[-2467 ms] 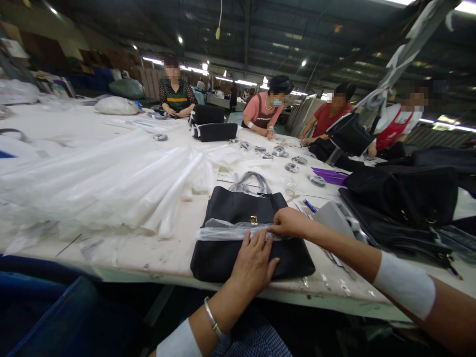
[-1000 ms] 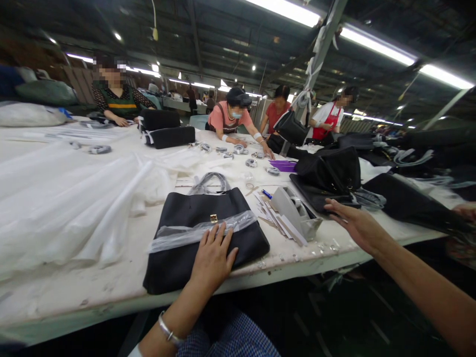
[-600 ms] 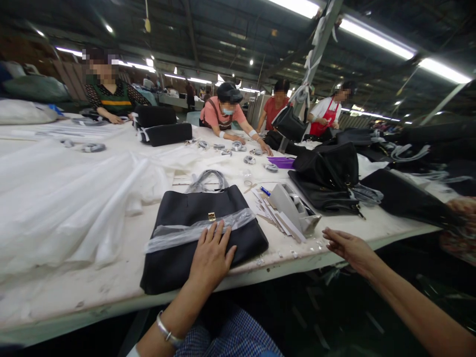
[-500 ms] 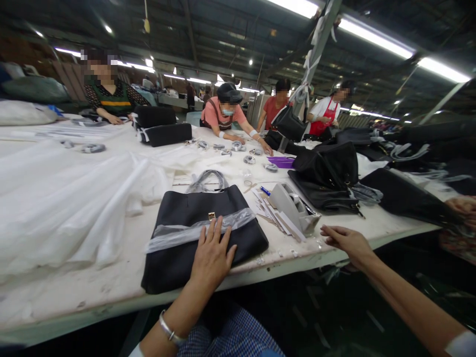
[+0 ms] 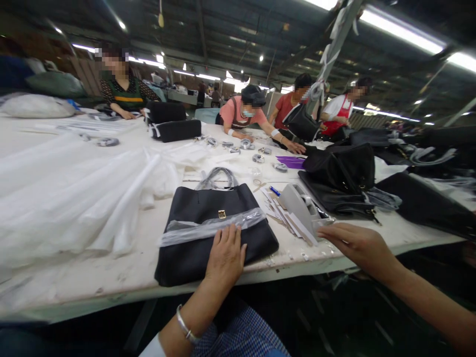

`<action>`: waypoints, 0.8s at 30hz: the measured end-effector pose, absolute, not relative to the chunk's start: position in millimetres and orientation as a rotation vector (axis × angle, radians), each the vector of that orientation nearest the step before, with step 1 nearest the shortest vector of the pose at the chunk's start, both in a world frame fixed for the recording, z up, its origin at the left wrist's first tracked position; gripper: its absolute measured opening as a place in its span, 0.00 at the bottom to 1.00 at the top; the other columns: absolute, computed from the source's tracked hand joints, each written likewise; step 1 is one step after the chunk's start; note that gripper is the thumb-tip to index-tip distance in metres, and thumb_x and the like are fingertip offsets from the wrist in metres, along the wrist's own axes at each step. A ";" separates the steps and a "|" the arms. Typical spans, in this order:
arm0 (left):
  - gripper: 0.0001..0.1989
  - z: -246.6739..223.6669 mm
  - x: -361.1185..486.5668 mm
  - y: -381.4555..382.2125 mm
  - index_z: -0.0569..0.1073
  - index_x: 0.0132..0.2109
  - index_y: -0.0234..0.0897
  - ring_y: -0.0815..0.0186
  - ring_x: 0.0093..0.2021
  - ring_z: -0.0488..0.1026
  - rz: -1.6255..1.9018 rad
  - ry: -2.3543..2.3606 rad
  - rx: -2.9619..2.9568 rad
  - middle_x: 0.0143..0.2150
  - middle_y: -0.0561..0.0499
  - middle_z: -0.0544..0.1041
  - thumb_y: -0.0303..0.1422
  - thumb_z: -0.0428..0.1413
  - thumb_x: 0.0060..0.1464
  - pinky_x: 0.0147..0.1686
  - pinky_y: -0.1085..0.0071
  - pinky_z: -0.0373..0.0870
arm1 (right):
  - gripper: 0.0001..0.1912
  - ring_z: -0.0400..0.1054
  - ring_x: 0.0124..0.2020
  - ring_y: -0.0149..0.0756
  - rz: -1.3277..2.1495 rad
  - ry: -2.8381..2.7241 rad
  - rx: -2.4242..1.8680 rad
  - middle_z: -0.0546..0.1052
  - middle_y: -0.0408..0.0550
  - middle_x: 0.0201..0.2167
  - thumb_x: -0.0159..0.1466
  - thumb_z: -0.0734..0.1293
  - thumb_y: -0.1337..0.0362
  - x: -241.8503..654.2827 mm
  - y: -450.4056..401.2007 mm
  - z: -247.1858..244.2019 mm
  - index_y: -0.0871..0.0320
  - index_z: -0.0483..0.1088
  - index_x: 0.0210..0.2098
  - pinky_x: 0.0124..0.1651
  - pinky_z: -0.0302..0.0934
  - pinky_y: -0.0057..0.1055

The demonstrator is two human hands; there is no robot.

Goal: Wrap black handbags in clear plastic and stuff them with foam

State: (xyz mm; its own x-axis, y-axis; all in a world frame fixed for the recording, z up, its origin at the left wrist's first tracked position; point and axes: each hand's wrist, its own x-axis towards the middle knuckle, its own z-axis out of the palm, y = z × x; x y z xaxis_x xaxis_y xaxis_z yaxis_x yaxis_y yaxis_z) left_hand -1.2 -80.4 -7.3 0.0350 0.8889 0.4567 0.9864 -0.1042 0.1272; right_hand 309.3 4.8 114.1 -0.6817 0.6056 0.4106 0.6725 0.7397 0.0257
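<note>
A black handbag (image 5: 193,206) lies flat before me, its wrapped handles (image 5: 219,174) pointing away. Across its front runs a strip of clear plastic wrap (image 5: 193,234), just below a gold clasp (image 5: 222,214). My left hand (image 5: 226,255) rests on the lower front of the bag, fingers stretched out and touching the wrap's lower edge. Right of the bag, my right hand (image 5: 360,247) has its fingertips pressed together near the front of a grey tape dispenser (image 5: 295,196). Whatever they pinch, if anything, is too small to make out.
White card strips (image 5: 288,219) and a blue pen (image 5: 274,191) lie beside the dispenser. Black bags (image 5: 338,173) are heaped to the right. White sheeting (image 5: 85,198) covers the left. Co-workers stand across the table, one person's hand (image 5: 295,147) reaching near purple sheets (image 5: 290,162).
The view has shifted, moving the scene rightward in the picture. My right hand has come closer to the dispenser's front. My left hand stays on the handbag, its fingers closer together.
</note>
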 end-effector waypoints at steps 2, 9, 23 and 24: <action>0.24 -10.3 0.3 -82.1 0.66 0.62 0.27 0.51 0.59 0.66 -0.654 -1.950 -2.083 0.61 0.36 0.69 0.35 0.49 0.63 0.61 0.54 0.60 | 0.12 0.76 0.37 0.37 -0.039 -2.606 -0.797 0.82 0.46 0.37 0.67 0.63 0.58 264.8 3.4 121.0 0.51 0.78 0.41 0.39 0.67 0.29; 0.25 -23.3 4.3 -87.3 0.63 0.63 0.26 0.52 0.65 0.61 -0.732 -1.975 -2.064 0.65 0.36 0.64 0.37 0.45 0.65 0.63 0.55 0.58 | 0.11 0.74 0.32 0.34 0.858 -2.665 -0.673 0.81 0.45 0.31 0.64 0.66 0.58 135.9 11.4 109.8 0.57 0.78 0.36 0.37 0.65 0.27; 0.23 -18.7 0.1 -89.5 0.65 0.62 0.27 0.53 0.65 0.60 -0.868 -1.991 -2.116 0.65 0.35 0.64 0.35 0.46 0.64 0.63 0.54 0.60 | 0.16 0.72 0.27 0.36 0.226 -3.076 -1.154 0.79 0.48 0.23 0.61 0.65 0.55 95.8 56.4 76.2 0.56 0.77 0.23 0.28 0.56 0.28; 0.23 -17.0 -0.5 -90.2 0.65 0.62 0.28 0.53 0.65 0.60 -0.884 -1.997 -2.110 0.66 0.36 0.62 0.35 0.47 0.64 0.62 0.55 0.61 | 0.16 0.72 0.27 0.36 0.234 -3.090 -1.164 0.79 0.48 0.23 0.61 0.65 0.54 94.9 56.6 78.1 0.56 0.77 0.23 0.28 0.56 0.27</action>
